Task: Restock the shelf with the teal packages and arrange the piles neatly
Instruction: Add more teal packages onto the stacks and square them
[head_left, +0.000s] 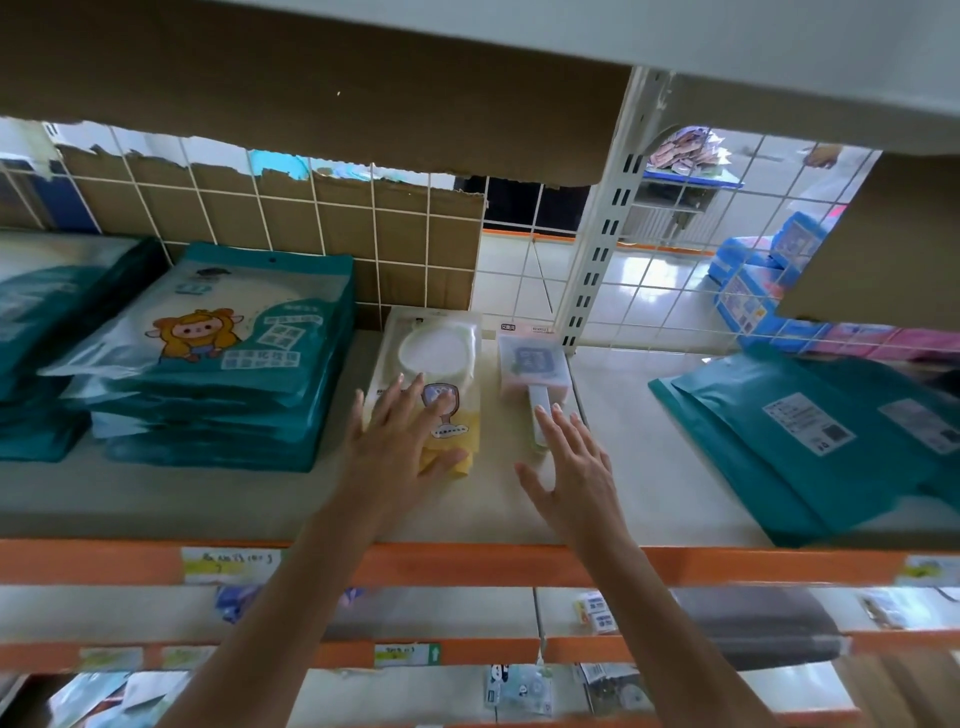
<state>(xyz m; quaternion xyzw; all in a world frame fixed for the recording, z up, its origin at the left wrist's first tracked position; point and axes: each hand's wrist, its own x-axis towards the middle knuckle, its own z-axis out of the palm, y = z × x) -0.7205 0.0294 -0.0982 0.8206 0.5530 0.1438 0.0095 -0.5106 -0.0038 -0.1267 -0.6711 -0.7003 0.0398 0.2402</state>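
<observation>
Left hand (400, 441) and right hand (576, 478), grips spread, over pale shelf (208, 499) backed by wire mesh (670, 270).

Two hands (395, 447) (576, 488), three piles of teal packages (218, 364) (31, 332) (810, 441), one yellow-and-white pack (436, 353), one small clear box (532, 364)

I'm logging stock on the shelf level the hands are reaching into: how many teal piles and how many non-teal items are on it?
Teal piles: 3: far-left pile, cartoon-front pile, loose right pile
White-and-yellow pack: 1
Clear box with a handle: 1
Total: 5
</observation>
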